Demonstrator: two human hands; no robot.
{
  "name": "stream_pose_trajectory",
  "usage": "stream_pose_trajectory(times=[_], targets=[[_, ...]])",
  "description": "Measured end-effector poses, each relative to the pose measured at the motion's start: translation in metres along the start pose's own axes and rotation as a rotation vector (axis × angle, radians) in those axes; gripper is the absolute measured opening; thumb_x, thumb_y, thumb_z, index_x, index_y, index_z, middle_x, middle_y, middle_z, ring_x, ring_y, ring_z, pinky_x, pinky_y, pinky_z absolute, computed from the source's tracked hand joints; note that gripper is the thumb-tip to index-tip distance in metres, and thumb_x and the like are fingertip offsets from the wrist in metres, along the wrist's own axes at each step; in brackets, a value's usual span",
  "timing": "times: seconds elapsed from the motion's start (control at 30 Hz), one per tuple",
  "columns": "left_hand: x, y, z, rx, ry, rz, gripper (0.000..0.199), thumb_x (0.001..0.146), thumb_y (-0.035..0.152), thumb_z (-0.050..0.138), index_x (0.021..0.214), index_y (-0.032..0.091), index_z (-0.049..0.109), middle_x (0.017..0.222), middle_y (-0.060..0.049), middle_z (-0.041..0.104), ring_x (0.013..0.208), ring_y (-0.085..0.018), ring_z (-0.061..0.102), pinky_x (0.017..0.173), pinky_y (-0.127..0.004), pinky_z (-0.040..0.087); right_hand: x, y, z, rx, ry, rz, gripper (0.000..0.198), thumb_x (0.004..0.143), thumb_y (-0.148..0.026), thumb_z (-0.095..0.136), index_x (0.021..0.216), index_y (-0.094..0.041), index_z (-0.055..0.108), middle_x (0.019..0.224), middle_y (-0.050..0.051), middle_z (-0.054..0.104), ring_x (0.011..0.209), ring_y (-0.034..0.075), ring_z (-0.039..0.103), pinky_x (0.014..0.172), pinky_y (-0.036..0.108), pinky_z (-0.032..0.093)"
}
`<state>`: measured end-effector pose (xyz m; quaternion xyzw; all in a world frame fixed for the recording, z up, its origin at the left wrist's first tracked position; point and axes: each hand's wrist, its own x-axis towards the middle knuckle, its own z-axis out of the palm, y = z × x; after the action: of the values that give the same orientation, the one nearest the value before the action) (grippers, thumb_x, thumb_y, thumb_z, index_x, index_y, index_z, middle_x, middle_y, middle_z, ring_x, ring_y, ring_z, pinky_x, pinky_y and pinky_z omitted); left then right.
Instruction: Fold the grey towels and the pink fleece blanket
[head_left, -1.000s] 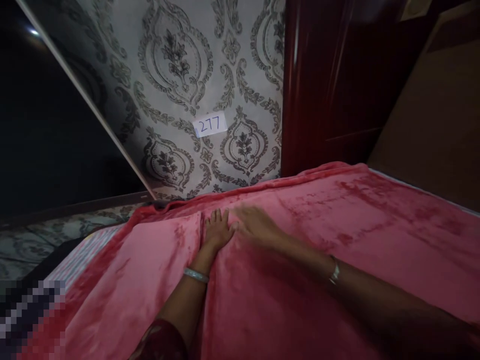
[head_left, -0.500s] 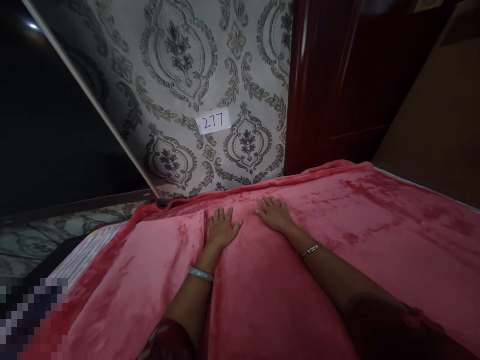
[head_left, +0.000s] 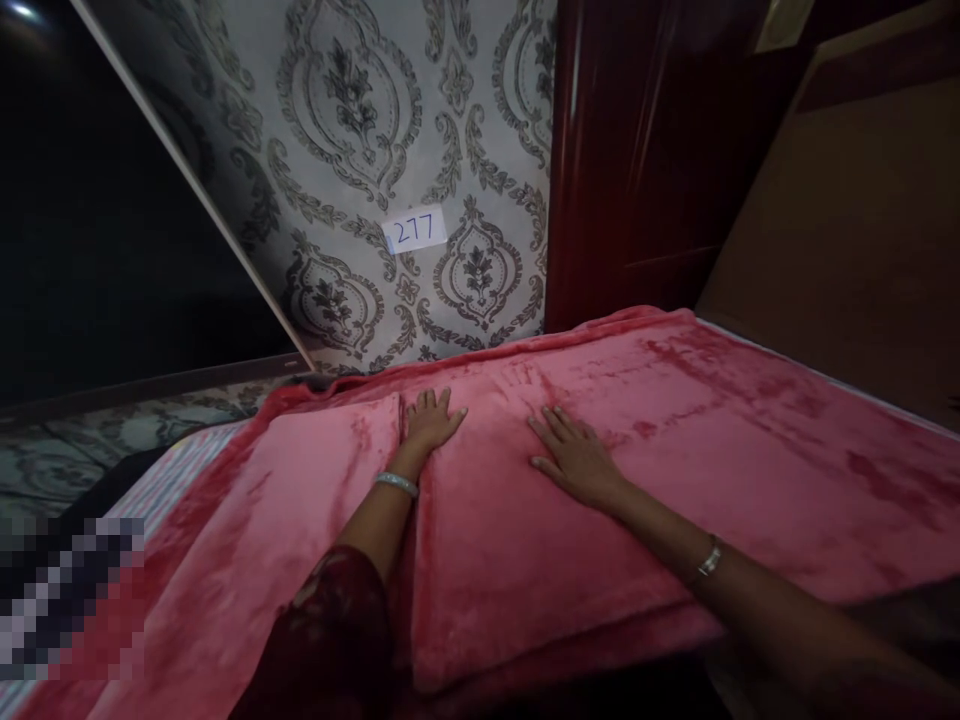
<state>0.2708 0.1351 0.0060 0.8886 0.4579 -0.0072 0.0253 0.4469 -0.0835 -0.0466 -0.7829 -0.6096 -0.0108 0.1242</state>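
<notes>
A plush pink-red blanket (head_left: 525, 560) lies spread out, with folded layers whose edge runs down the middle. Flat on it near that fold edge rests my left hand (head_left: 431, 420), fingers spread. To its right, my right hand (head_left: 577, 455) also presses flat on the blanket, fingers apart and palm down. Smudged marks in the pile show just beyond the right hand. Neither hand grips anything. The near edge of the blanket shows below, with a second layer under it.
Behind the blanket stands a patterned wall (head_left: 352, 180) bearing a paper label (head_left: 415, 230) marked 277. A dark screen-like panel (head_left: 127, 230) leans at left, and a dark red glossy panel (head_left: 622, 170) and brown board (head_left: 847, 220) stand at right. Striped cloth (head_left: 169, 480) shows at left.
My right hand has slid toward me and slightly right over the blanket, leaving marks where it was. My left hand stays by the fold edge. The view has shifted, showing the blanket's near edge.
</notes>
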Motion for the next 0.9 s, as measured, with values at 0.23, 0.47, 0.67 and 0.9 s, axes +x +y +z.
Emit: stream_pose_trajectory(times=[0.23,0.47,0.67,0.9], targets=[[-0.086,0.034,-0.018,0.020,0.075,0.268,0.066,0.099,0.056,0.035,0.154,0.019,0.039,0.161,-0.017,0.037,0.151,-0.034,0.028,0.122,-0.057,0.019,-0.003,-0.002,0.007,-0.014,0.038,-0.005,0.068,0.101,-0.059,0.032,0.159,-0.023,0.033,0.166,0.012,0.024,0.153,0.030,0.019,0.119,0.053,0.024],[-0.160,0.020,0.034,0.029,0.075,0.409,0.070,0.099,0.057,0.041,0.159,0.024,0.030,0.168,-0.016,0.019,0.156,-0.034,0.009,0.124,-0.057,0.014,-0.004,-0.004,0.005,-0.022,0.040,0.002,0.067,0.101,-0.057,0.035,0.159,-0.023,0.033,0.166,0.013,0.024,0.153,0.031,0.019,0.119,0.055,0.025],[-0.161,0.015,0.020,-0.010,-0.010,0.418,0.074,0.096,0.060,0.046,0.159,0.024,0.030,0.168,-0.016,0.019,0.156,-0.035,0.011,0.124,-0.056,0.015,-0.007,-0.006,-0.001,-0.025,0.027,0.007,0.065,0.102,-0.054,0.037,0.159,-0.022,0.034,0.166,0.012,0.024,0.153,0.030,0.020,0.118,0.053,0.028],[-0.229,-0.002,0.026,-0.119,-0.077,0.451,0.072,0.096,0.061,0.047,0.158,0.028,0.032,0.169,-0.014,0.016,0.156,-0.034,0.008,0.124,-0.059,0.012,-0.003,0.002,0.009,-0.007,0.067,-0.016,0.061,0.102,-0.050,0.039,0.156,-0.022,0.039,0.165,0.011,0.029,0.152,0.029,0.023,0.119,0.051,0.030]])
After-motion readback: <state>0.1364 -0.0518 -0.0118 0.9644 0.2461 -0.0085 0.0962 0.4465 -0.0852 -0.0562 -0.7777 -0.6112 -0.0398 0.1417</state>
